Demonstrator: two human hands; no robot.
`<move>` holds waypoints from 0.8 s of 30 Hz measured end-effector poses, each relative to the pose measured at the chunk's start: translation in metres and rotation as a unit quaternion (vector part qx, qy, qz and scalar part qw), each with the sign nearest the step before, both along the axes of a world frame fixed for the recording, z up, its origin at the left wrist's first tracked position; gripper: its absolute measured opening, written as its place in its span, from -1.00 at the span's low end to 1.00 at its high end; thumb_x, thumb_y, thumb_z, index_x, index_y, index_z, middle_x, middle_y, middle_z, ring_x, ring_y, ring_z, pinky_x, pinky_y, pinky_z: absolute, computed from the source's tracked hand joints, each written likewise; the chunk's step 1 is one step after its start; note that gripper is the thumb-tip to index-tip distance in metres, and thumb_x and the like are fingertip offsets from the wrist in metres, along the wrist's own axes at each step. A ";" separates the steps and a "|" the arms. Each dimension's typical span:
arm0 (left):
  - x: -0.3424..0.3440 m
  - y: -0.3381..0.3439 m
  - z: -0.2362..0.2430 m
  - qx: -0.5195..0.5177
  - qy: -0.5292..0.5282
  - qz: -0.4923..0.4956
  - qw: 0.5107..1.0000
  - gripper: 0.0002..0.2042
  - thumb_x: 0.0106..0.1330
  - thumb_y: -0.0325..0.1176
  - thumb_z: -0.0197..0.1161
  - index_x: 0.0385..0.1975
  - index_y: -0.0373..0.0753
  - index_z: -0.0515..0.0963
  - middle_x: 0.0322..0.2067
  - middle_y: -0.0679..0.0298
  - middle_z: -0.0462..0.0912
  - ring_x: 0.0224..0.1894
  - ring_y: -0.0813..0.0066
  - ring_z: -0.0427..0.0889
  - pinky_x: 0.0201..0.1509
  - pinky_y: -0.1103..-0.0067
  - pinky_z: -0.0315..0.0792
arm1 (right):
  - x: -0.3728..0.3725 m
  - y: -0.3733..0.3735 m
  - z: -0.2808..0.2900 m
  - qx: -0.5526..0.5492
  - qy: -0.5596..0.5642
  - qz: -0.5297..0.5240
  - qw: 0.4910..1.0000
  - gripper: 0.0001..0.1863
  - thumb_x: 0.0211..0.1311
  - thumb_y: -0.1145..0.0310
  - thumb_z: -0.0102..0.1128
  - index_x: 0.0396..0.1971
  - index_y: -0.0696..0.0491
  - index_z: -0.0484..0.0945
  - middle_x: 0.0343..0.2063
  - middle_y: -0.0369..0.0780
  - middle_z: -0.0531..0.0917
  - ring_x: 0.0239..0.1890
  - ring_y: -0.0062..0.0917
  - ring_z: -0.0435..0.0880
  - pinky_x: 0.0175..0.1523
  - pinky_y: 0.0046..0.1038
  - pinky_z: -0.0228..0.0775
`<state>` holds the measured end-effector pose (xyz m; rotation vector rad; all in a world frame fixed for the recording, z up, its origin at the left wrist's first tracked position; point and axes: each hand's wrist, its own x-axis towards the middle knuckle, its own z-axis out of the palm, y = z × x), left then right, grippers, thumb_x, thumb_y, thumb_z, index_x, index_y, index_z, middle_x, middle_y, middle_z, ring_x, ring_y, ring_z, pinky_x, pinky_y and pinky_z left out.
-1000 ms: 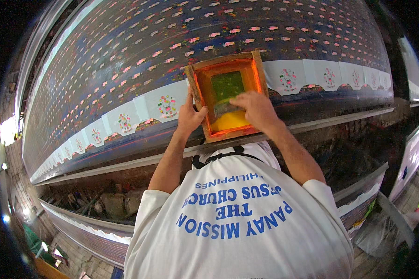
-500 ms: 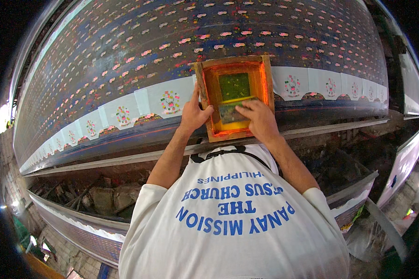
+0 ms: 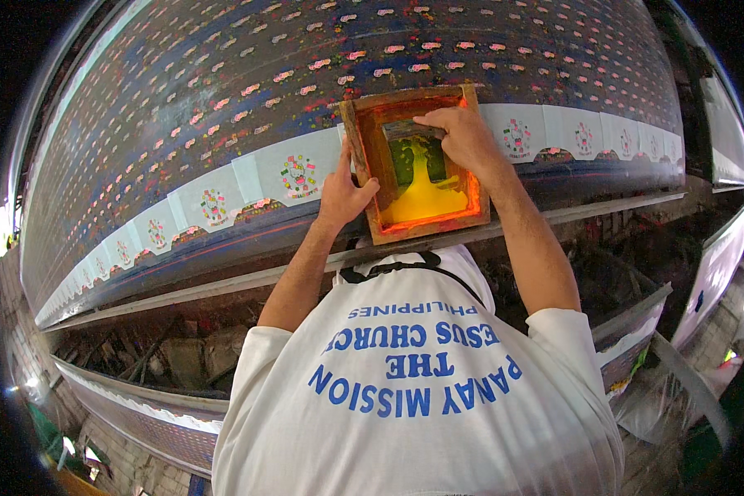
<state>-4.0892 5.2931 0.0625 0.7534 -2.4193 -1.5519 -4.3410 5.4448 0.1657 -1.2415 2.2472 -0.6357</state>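
A wooden screen-printing frame (image 3: 431, 232), stained orange inside, lies across the row of white fabric pieces in front of me. My left hand (image 3: 344, 197) is closed around its left side bar, the thumb over the top edge. Inside the far end of the frame, my right hand (image 3: 469, 142) grips a dark squeegee (image 3: 403, 129), partly covered by the fingers. Bright yellow ink (image 3: 422, 198) is pooled toward the near end and narrows in a streak up the dark mesh. The fabric under the frame is hidden.
A long dark printing table (image 3: 198, 91), spotted with ink, curves across the view. White fabric pieces (image 3: 299, 175) with colourful cartoon prints line its near side to the left and right of the frame. A metal rail (image 3: 587, 221) runs along the near edge. Another table (image 3: 140, 413) stands behind me.
My right hand has moved the squeegee from the middle of the frame to its far end. Yellow ink now shows pooled at the near end. My left hand stays on the side bar.
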 end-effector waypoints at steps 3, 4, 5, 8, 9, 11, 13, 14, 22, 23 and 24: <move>0.001 0.001 0.001 -0.006 -0.046 -0.004 0.999 0.10 0.25 -0.17 0.40 0.74 -0.31 -0.13 -0.12 -0.24 0.83 -0.27 -0.19 0.86 -0.12 0.16 0.74 | 0.028 0.034 -0.016 -0.035 0.058 0.016 0.998 -0.40 0.13 0.69 0.22 0.19 -0.03 0.82 0.12 -0.02 0.82 0.20 -0.06 0.75 0.39 -0.10 0.55; 0.002 0.002 0.000 0.002 -0.043 -0.002 0.999 0.11 0.25 -0.17 0.41 0.74 -0.31 -0.13 -0.14 -0.24 0.83 -0.27 -0.20 0.86 -0.12 0.15 0.74 | 0.042 0.047 -0.013 -0.009 0.049 0.010 0.999 -0.37 0.14 0.73 0.18 0.20 -0.04 0.81 0.16 -0.05 0.80 0.25 -0.10 0.72 0.44 -0.11 0.51; 0.002 0.002 0.001 0.011 -0.039 0.000 0.999 0.11 0.26 -0.16 0.42 0.74 -0.30 -0.13 -0.15 -0.24 0.83 -0.28 -0.20 0.86 -0.13 0.14 0.74 | 0.059 0.060 -0.006 0.017 0.041 0.004 0.999 -0.34 0.16 0.76 0.14 0.22 -0.05 0.81 0.21 -0.08 0.78 0.30 -0.13 0.69 0.50 -0.13 0.46; 0.001 0.003 -0.001 -0.005 -0.028 0.008 1.000 0.12 0.26 -0.15 0.43 0.74 -0.29 -0.13 -0.22 -0.21 0.84 -0.30 -0.20 0.86 -0.16 0.13 0.73 | 0.092 0.095 -0.010 0.016 0.048 0.003 0.999 -0.35 0.08 0.73 0.17 0.18 -0.02 0.82 0.19 -0.09 0.78 0.29 -0.12 0.67 0.48 -0.11 0.47; 0.003 0.004 -0.004 -0.017 -0.028 0.011 0.999 0.12 0.26 -0.14 0.44 0.74 -0.29 -0.13 -0.25 -0.20 0.84 -0.31 -0.19 0.86 -0.16 0.13 0.72 | 0.098 0.101 -0.011 0.004 0.052 0.006 0.999 -0.37 0.03 0.69 0.21 0.15 0.00 0.83 0.16 -0.09 0.78 0.26 -0.10 0.68 0.44 -0.09 0.49; 0.003 0.003 -0.010 -0.027 -0.010 0.010 1.000 0.12 0.26 -0.15 0.44 0.74 -0.28 -0.13 -0.27 -0.18 0.84 -0.33 -0.17 0.85 -0.18 0.15 0.72 | 0.101 0.106 -0.013 -0.003 0.056 0.006 0.998 -0.37 0.04 0.68 0.22 0.17 0.00 0.82 0.17 -0.11 0.78 0.28 -0.11 0.67 0.44 -0.10 0.49; 0.003 0.003 -0.008 -0.023 -0.024 0.006 0.999 0.12 0.27 -0.17 0.45 0.75 -0.27 -0.14 -0.29 -0.15 0.85 -0.36 -0.13 0.85 -0.19 0.17 0.72 | 0.102 0.105 -0.012 -0.007 0.051 -0.003 0.999 -0.38 0.05 0.66 0.23 0.17 -0.01 0.82 0.17 -0.12 0.78 0.28 -0.12 0.67 0.44 -0.10 0.49; 0.003 0.003 -0.006 -0.014 -0.047 0.006 0.999 0.11 0.27 -0.19 0.45 0.75 -0.25 -0.14 -0.29 -0.13 0.85 -0.37 -0.10 0.86 -0.20 0.19 0.72 | 0.102 0.106 -0.012 -0.003 0.054 -0.001 0.999 -0.38 0.06 0.65 0.23 0.18 -0.02 0.81 0.17 -0.12 0.78 0.28 -0.13 0.67 0.44 -0.10 0.49; -0.016 0.026 0.027 0.001 -0.010 0.012 1.000 0.08 0.33 -0.32 0.44 0.76 -0.21 -0.16 -0.09 0.03 0.90 -0.32 0.15 0.90 -0.18 0.33 0.75 | 0.077 0.122 0.014 -0.020 0.047 -0.011 0.999 -0.37 0.12 0.70 0.23 0.21 -0.05 0.81 0.18 -0.18 0.77 0.28 -0.20 0.66 0.47 -0.12 0.45; -0.026 0.036 0.027 -0.001 0.003 0.014 1.000 0.08 0.33 -0.32 0.45 0.76 -0.21 -0.16 -0.04 0.02 0.89 -0.29 0.15 0.91 -0.17 0.33 0.75 | 0.069 0.131 0.015 -0.024 0.053 -0.014 0.998 -0.37 0.12 0.70 0.23 0.20 -0.05 0.81 0.18 -0.19 0.77 0.28 -0.21 0.66 0.47 -0.13 0.45; -0.036 0.046 0.028 -0.006 0.016 0.019 1.000 0.08 0.33 -0.33 0.45 0.77 -0.22 -0.15 0.01 0.00 0.88 -0.26 0.15 0.91 -0.15 0.33 0.75 | 0.059 0.141 0.014 -0.024 0.060 -0.011 0.998 -0.38 0.10 0.66 0.26 0.21 -0.06 0.81 0.18 -0.19 0.77 0.28 -0.20 0.65 0.48 -0.12 0.43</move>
